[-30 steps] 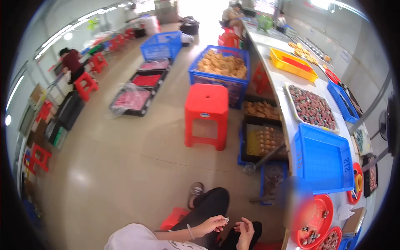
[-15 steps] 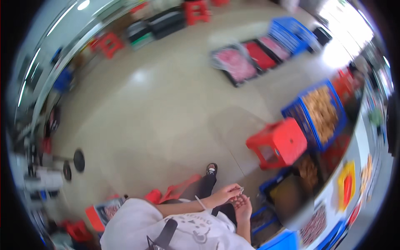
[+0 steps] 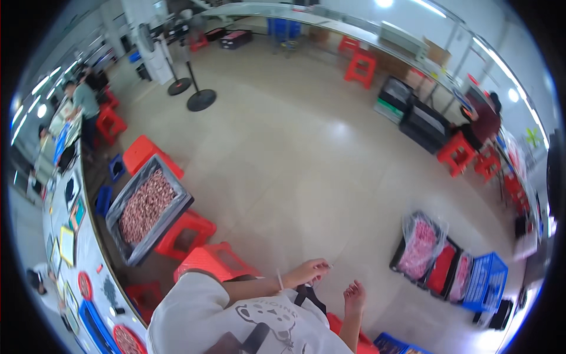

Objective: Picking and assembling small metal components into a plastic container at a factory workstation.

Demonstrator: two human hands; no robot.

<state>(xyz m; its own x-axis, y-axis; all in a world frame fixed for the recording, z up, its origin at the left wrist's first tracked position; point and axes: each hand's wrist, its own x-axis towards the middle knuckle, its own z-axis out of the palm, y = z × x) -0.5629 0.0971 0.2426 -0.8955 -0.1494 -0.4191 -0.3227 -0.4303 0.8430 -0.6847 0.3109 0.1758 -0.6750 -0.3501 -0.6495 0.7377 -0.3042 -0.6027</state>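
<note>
My left hand (image 3: 309, 272) reaches forward over the pale floor with its fingers curled together; whether something small sits in the fingertips I cannot tell. A thin white band circles that wrist. My right hand (image 3: 354, 291) is raised a little to the right of it, fingers apart and holding nothing I can see. The two hands are apart. Below them are my white printed shirt (image 3: 236, 312) and a black strap (image 3: 308, 295).
A black-lined crate of pinkish-brown pieces (image 3: 147, 207) rests on red stools (image 3: 215, 261) at my left, beside a steel table (image 3: 88, 248) with trays. Bagged pink goods in black crates (image 3: 421, 248) and a blue crate (image 3: 484, 281) stand right. Two fan stands (image 3: 200, 100) and people are farther off.
The view has swung round from the crate-lined table to the open floor and far benches. My hands, held together before, are now apart, the left stretched forward.
</note>
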